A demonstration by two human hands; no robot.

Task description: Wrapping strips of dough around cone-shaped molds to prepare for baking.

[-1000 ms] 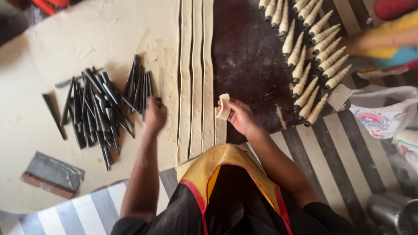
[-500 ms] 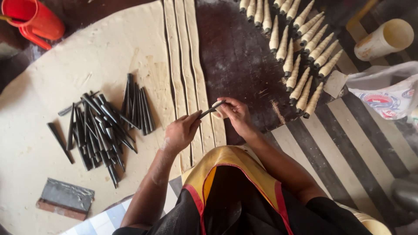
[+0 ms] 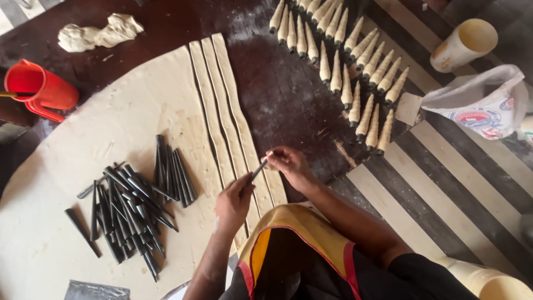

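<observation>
Head view: we look straight down over our own lap at both hands, which meet just above the near ends of the cut dough.
Left hand (image 3: 233, 201): our forearm rises from the lower edge and the wrist is straight. The fingers are closed round the wide end of a black cone mould (image 3: 256, 169), which they hold slanted with its tip up and to the right, so the narrow end is free.
Right hand (image 3: 291, 166): it comes in from the right with the wrist bent inward. The fingers (image 3: 273, 158) are pinched at the mould's tip, on what looks like the end of a pale strip, though we cannot tell for sure.
Dough strips (image 3: 225, 111): three long ribbons lie side by side and run away from us, with their near ends under the hands, within easy reach.
Dough sheet (image 3: 83, 144): it is rolled wide and uncut, and it spreads left of the strips on the dark bench (image 3: 288, 100).
Spare moulds (image 3: 130, 203): a loose black heap sits on the sheet near our left hand.
Wrapped cones (image 3: 355, 66): these stand in rows at the far right, well apart from the heap.
Red jug (image 3: 39, 89): it is at the far left edge.
Dough lump (image 3: 100, 32): it lies at the far side of the bench.
Plastic bag (image 3: 483, 103) and pale cup (image 3: 463, 44): these are on the striped mat to the right.
</observation>
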